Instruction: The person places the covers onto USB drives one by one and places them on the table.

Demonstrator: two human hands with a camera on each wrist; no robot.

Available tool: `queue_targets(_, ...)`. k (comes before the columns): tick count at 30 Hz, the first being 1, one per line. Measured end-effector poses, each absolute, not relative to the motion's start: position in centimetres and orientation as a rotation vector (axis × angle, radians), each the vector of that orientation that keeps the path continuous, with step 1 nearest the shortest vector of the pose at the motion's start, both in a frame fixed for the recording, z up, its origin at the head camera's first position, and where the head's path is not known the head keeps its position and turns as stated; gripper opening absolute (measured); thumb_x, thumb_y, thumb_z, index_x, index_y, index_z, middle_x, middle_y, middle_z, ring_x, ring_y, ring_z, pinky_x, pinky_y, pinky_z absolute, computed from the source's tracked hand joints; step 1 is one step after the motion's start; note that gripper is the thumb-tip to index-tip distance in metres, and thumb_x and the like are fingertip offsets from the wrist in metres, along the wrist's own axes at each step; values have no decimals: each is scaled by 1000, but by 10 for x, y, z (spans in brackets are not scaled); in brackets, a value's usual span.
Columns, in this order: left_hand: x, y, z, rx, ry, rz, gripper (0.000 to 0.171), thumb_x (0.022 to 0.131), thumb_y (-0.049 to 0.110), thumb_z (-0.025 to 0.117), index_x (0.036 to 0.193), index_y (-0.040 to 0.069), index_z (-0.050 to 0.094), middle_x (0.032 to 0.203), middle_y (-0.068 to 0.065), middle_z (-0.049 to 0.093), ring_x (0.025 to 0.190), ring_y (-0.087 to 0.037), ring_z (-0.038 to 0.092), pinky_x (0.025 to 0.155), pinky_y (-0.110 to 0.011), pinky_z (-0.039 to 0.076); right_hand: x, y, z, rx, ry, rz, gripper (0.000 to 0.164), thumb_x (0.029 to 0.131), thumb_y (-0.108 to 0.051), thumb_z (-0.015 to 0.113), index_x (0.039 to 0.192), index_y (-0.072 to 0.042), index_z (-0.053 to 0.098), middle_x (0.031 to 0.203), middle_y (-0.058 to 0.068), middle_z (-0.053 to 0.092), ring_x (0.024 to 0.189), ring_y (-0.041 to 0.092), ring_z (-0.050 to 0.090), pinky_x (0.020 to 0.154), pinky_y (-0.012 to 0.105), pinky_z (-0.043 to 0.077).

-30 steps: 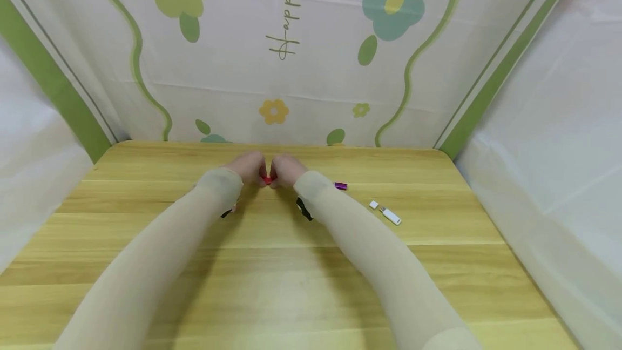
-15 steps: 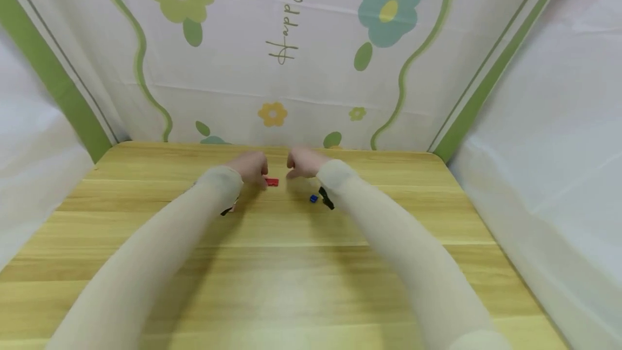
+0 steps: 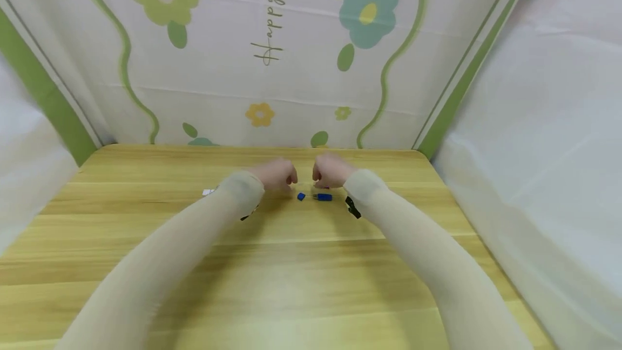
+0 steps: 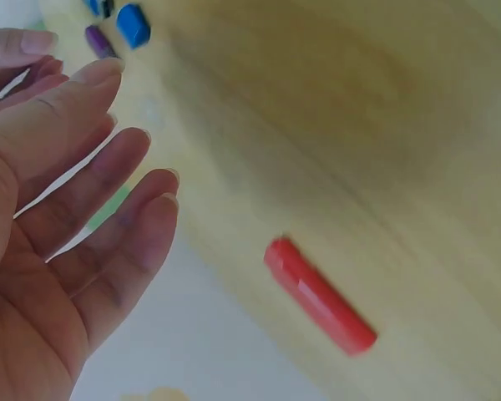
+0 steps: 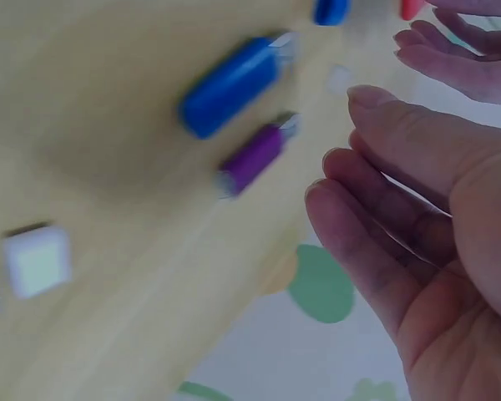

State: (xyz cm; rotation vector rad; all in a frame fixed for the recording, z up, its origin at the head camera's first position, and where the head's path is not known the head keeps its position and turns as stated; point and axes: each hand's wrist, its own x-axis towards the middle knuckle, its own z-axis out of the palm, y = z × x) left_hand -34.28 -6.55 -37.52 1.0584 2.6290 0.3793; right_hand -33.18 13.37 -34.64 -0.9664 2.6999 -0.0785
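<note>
My left hand (image 3: 279, 173) hovers over the table with its fingers relaxed and holds nothing. A red USB stick (image 4: 319, 296) lies apart from it in the left wrist view. My right hand (image 5: 451, 209) hangs loosely curled beside a purple USB stick (image 5: 255, 157), its metal plug showing. The purple stick is mostly hidden behind that hand in the head view. Nearer the body lies an uncapped blue USB stick (image 3: 323, 197). Its plug points left toward a separate small blue cap (image 3: 301, 196). Neither hand visibly touches any of these pieces.
A small white piece (image 3: 208, 192) lies left of the left forearm, partly hidden by it. In the right wrist view there is a white cap (image 5: 37, 261) and a faint pale patch (image 5: 338, 79), too blurred to name. A patterned curtain (image 3: 291, 85) stands behind the table's far edge.
Both hands were at the red USB stick. The right hand let go and moved right, then the left also left it and shifted right. The head view has turned slightly right.
</note>
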Motion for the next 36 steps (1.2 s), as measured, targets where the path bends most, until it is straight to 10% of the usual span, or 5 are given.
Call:
queue_targets(12, -329, -56, -390, 992, 2626, 336, 30, 87, 20, 78, 112, 6, 74, 95, 0, 68, 87, -15, 61, 86, -34, 52, -316, 144, -371, -846, 2680, -241, 17, 90, -21, 75, 98, -6, 77, 94, 5, 70, 77, 14, 59, 73, 29, 51)
queue_targets(20, -326, -49, -395, 1102, 2656, 304, 7, 89, 17, 76, 90, 10, 77, 82, 4, 68, 75, -14, 58, 77, -34, 52, -310, 146, -381, -928, 2713, -217, 10, 90, -18, 75, 90, -8, 76, 88, 2, 70, 76, 11, 61, 73, 27, 52)
queue_targets(36, -301, -46, -396, 1262, 2688, 294, 17, 86, 12, 71, 70, 15, 67, 62, 8, 56, 57, -8, 45, 56, -24, 40, -298, 157, -387, -931, 2769, -98, 11, 88, -16, 75, 78, -11, 71, 74, -4, 62, 63, 11, 55, 59, 24, 48)
